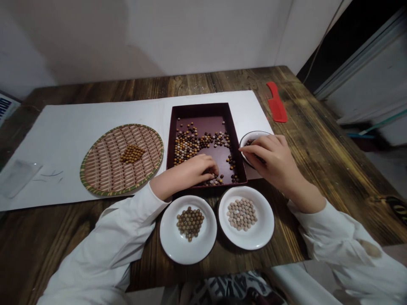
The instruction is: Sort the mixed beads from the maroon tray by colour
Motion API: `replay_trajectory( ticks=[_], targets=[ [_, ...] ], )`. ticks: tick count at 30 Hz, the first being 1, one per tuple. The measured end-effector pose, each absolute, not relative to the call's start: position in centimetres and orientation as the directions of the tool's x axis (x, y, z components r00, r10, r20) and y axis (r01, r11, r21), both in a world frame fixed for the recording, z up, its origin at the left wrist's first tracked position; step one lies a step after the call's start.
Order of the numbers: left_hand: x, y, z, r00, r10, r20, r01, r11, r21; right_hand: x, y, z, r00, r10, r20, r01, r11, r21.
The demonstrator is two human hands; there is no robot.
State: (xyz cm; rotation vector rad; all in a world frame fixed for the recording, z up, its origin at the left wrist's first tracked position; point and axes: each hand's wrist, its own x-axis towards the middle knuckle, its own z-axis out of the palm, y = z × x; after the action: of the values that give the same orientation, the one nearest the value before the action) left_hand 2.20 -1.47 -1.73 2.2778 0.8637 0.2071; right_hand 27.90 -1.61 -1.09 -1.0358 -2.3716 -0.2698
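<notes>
Two hands among small round beads on a wooden table (318,148).
Nearest, the glossy white left plate (168,241) holds brown beads, the right plate (263,228) pale ones. Behind, the left hand (197,169) lies curled on mixed beads (187,146) in a dark red rectangular tray (206,120). The right hand (270,159) is pinched over a small white bowl (251,135). Whether either hand holds a bead, I cannot tell. Farther left lies a round woven basket (104,165).

Looks like a home room, table doubling as a hobby bench: worn wooden table (318,140) pushed against a plain white wall (159,38) at 12 o'clock, household red comb (276,102) at 1 o'clock. White paper sheet (73,123) laid as a work mat, woven tray (101,169) at 9 o'clock, maroon box (203,114) of mixed beads at centre, white dishes (173,248) at 6 o'clock.
</notes>
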Motion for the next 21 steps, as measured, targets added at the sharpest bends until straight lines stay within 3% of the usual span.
replay_trajectory(
  ticks=[12, 21],
  targets=[
    [2.2, -1.7, -1.1, 0.749, 0.657, -0.083, 0.532, -0.523, 0.665, 27.7, -1.9, -0.8, -0.562, 0.615, 0.553, 0.714, 0.698, -0.051],
    [2.5, -2.0, 0.3, 0.707, 0.697, -0.119, 0.466, -0.333, 0.819, 26.9, -3.0, -0.7, -0.6, 0.568, 0.562, 0.644, 0.761, -0.081]
  ],
)
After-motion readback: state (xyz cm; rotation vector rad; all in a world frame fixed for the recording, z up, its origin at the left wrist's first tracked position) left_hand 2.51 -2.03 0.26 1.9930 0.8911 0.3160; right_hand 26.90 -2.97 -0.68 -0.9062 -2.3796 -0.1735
